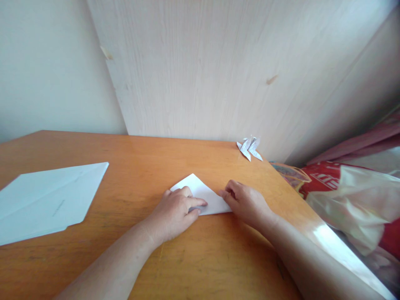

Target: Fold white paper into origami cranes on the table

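Observation:
A white sheet of paper [206, 196], folded into a triangle, lies on the table in front of me with one point facing away. My left hand [178, 206] rests on its left part. The index finger there stretches flat across the paper, the thumb lies apart from it near the bottom edge, and the other fingers are bent. At the right corner, my right hand [246, 202] has its fingers closed in a pinch on the paper. The fingertips partly cover that corner.
A stack of white paper [71, 196] lies on the left of the wooden table [140, 158]. Small folded paper pieces [249, 148] with printing sit at the far right corner. A pale wooden panel [193, 75] stands behind. Red and cream bags [353, 196] are beyond the right edge.

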{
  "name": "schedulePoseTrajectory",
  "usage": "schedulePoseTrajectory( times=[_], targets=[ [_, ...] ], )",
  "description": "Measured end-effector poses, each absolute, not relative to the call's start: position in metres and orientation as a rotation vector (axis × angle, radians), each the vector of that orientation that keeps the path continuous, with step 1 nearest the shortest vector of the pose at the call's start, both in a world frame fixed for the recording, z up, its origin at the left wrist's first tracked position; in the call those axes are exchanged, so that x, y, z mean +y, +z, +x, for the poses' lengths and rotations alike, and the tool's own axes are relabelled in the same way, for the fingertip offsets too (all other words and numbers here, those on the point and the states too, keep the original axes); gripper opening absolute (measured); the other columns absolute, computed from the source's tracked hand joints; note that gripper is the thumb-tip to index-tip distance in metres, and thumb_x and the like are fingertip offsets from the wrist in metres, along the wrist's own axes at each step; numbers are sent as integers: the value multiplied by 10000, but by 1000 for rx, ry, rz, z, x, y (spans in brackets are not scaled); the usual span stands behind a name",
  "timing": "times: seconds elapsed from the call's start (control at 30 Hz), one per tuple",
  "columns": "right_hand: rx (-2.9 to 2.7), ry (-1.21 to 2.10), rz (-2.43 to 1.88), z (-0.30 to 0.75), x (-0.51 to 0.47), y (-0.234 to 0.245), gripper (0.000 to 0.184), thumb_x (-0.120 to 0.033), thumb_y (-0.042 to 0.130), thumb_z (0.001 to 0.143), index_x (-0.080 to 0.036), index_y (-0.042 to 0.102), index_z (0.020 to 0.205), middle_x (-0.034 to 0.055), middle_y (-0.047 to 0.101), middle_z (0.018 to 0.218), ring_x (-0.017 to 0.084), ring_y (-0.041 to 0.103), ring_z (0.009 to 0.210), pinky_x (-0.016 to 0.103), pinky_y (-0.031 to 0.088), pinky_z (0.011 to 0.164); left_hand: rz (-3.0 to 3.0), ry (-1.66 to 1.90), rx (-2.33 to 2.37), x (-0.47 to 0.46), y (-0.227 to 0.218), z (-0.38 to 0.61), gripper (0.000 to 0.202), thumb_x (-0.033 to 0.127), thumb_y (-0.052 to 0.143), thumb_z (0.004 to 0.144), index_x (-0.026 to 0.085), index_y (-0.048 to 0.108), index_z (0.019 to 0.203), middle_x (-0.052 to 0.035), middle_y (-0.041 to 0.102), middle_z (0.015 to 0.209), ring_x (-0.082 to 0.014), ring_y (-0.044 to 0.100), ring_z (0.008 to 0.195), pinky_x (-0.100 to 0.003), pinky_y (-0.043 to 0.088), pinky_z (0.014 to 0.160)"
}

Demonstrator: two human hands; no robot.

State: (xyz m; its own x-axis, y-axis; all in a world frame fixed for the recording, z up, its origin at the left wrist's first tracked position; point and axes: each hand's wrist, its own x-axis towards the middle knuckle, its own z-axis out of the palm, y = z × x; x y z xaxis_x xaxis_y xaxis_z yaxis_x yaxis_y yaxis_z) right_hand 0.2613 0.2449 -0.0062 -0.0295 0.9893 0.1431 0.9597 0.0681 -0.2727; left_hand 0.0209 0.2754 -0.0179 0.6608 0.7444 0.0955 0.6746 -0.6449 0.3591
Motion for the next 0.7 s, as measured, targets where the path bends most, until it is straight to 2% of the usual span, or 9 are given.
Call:
schedulePoseTrajectory(
  times=[0.13,0.23,0.33,0.43,0.5,0.6,0.7],
  targets=[
    [-2018,48,-1777,262,238,8,292,-334,402,1025,-208,604,855,31,675,848,163,620,787,260,377,664,2589,353,1130,276,-19,21,346,293,528,941,454,685,1205,-27,604,1053,-234,591,994,-391,414,897],
    [-2128,73,-1638,252,226,21,325,-303,358,1043,-204,665,1000,58,709,961,179,645,886,274,428,769,2604,359,1128,276,-19,21,336,304,529,942,447,692,1198,-31,605,1028,-235,594,981,-381,418,873],
    [-2335,63,-1536,236,212,26,315,-283,390,1033,-196,673,1143,79,722,1104,206,659,1000,319,455,892,2630,368,1117,277,-19,21,321,321,543,938,439,695,1195,-31,611,1017,-235,595,972,-369,416,853],
    [-2536,-26,-1489,222,200,19,367,-291,418,1019,-159,619,1297,125,658,1305,256,608,1193,399,438,1024,2666,373,1109,277,-20,22,306,316,541,940,426,700,1178,-28,619,986,-227,593,963,-351,409,822],
    [-2612,-137,-1491,216,195,11,455,-336,439,1011,-102,554,1384,175,577,1411,304,528,1308,475,386,1099,2693,374,1114,277,-20,22,279,324,525,950,400,717,1137,-29,621,957,-222,594,941,-343,403,796],
    [-2640,-216,-1557,211,188,-1,551,-400,455,1005,-43,518,1419,215,495,1475,340,459,1372,513,339,1147,2705,380,1104,277,-21,23,264,350,511,961,372,730,1105,-31,624,939,-219,595,923,-342,399,787],
    [-2633,-214,-1602,210,181,-7,609,-456,452,1001,-29,506,1432,218,473,1487,347,424,1399,514,283,1187,2683,393,1099,278,-23,22,280,367,511,963,394,719,1148,-32,632,962,-219,599,936,-350,398,803]
  ],
)
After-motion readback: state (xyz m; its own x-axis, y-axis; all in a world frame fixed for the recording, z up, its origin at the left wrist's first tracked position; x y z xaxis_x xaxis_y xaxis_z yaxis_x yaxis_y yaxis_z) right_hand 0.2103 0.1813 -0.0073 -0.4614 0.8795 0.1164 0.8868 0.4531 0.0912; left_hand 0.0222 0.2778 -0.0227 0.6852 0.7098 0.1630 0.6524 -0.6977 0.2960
